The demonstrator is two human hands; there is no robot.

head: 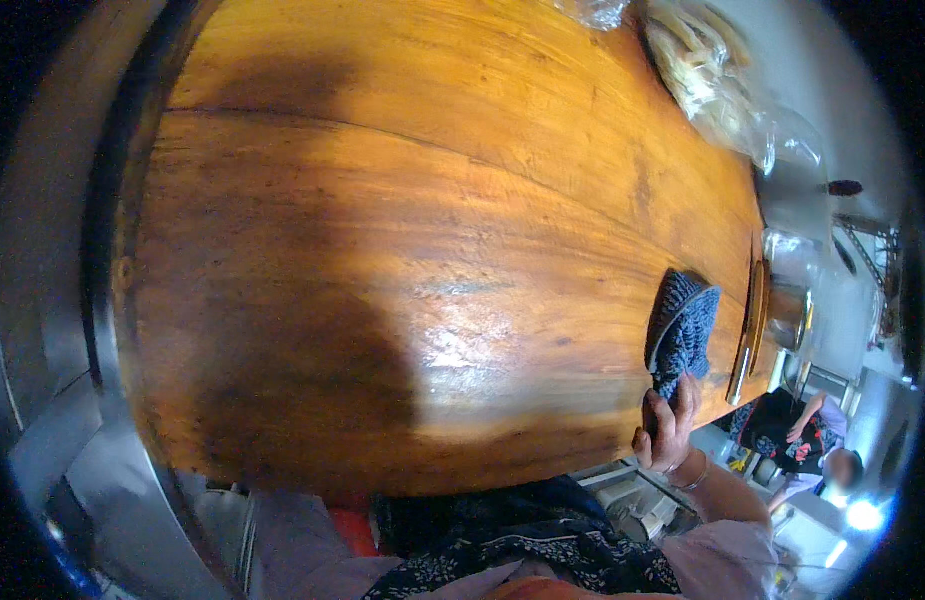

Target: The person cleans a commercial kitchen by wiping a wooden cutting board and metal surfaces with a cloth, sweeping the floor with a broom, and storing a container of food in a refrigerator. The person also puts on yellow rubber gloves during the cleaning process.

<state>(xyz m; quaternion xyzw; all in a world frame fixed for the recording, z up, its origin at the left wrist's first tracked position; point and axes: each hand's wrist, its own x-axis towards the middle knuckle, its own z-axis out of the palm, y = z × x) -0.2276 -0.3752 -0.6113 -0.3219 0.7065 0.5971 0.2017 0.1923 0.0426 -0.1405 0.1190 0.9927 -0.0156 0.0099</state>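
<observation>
My right hand (671, 426) grips one end of a folded dark blue textured cloth (684, 322). The cloth lies on the broad wooden tabletop (342, 225), close to its right end. My fingers are bent around the gathered end nearest me, and a bracelet shows on that wrist. Wet-looking glare lights the wood left of the cloth, with a dark shadow beyond it. My left hand is out of view; only its sleeve (290, 532) shows at the lower left, below the table's front edge.
A plastic bag of pale strips (702, 60) sits at the far right corner. A long wooden-and-metal implement (747, 337) lies along the right edge, beside a clear container (791, 300). Another person (804, 435) is beyond the table's right end. Metal surfaces (106, 442) border the left.
</observation>
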